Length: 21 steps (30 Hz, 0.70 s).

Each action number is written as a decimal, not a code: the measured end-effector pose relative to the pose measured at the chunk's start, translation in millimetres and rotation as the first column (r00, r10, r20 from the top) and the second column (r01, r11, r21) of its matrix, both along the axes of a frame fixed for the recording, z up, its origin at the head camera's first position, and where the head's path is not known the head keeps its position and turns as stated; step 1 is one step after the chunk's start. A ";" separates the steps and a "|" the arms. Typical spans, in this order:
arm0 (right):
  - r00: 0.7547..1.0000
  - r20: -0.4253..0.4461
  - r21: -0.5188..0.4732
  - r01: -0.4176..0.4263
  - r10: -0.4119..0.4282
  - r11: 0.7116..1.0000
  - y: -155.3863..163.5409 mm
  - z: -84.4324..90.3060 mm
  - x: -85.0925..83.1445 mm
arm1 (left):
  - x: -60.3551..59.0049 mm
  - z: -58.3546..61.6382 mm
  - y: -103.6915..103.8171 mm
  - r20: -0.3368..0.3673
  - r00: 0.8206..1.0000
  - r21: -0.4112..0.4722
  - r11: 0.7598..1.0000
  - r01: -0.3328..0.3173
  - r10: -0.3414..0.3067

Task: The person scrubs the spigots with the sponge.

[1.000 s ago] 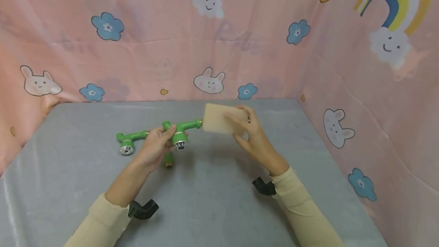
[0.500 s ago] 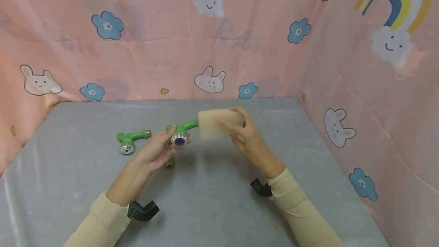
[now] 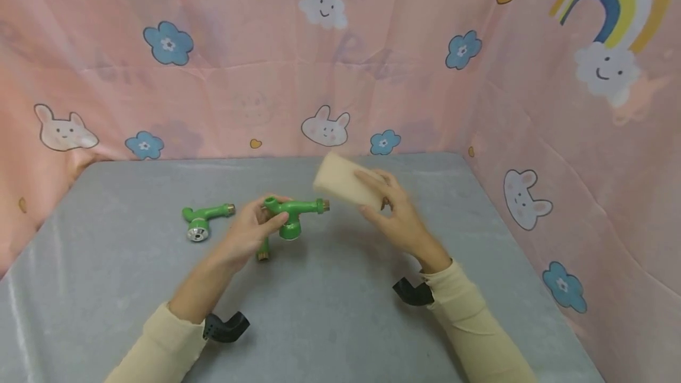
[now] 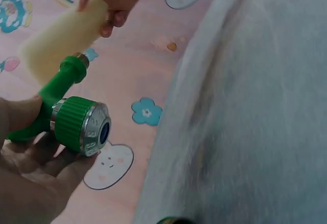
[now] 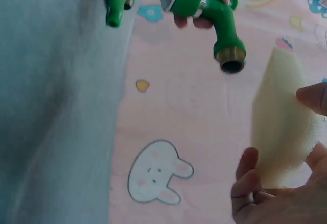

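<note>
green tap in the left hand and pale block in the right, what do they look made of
Green tap: glossy highlights suggest painted metal or plastic, unclear which; the shiny silver cap suggests chrome plating, the yellowish-brown mouth brass. Pale block: likely foam sponge, matte, with a grainy edge.

No wording readable. Raised letter-like marks on chrome rim (image 4: 91, 132) of green tap (image 4: 70, 122), encircling end of tap's knob; too small, blurred to make out. Faint purplish letter-like shapes (image 3: 375, 59) on pink curtain (image 3: 298, 84), behind and above tap: illegible.
</note>
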State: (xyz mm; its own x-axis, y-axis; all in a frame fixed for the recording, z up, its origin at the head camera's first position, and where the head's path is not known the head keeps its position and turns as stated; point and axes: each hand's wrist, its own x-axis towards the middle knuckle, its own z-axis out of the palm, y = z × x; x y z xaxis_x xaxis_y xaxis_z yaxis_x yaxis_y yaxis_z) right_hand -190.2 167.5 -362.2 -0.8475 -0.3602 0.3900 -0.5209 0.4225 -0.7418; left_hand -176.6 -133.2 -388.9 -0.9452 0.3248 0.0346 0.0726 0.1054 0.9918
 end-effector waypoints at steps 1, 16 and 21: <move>0.999 0.038 0.016 -0.019 0.018 1.000 -1.4 -0.5 1.4 | 1.5 0.0 2.2 -0.054 0.999 -0.039 0.999 -0.012 0.010; 0.972 0.233 0.125 -0.033 0.003 0.992 21.5 0.9 -6.1 | 6.7 -2.1 6.3 -0.620 0.783 -0.208 0.951 -0.231 0.054; 0.979 0.200 0.074 -0.051 0.035 0.996 21.4 2.2 -10.5 | 3.7 -0.9 8.6 -0.704 0.709 -0.250 0.944 -0.215 -0.025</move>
State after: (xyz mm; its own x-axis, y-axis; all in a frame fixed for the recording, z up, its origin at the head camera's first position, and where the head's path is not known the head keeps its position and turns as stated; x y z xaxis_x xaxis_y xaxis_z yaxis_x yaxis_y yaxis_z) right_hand -200.7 188.9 -359.9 -0.8883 -0.4206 0.1846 -0.3854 0.4638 -0.7977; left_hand -172.9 -124.5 -389.8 -0.7171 0.3414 0.6076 0.6944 0.4238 0.5815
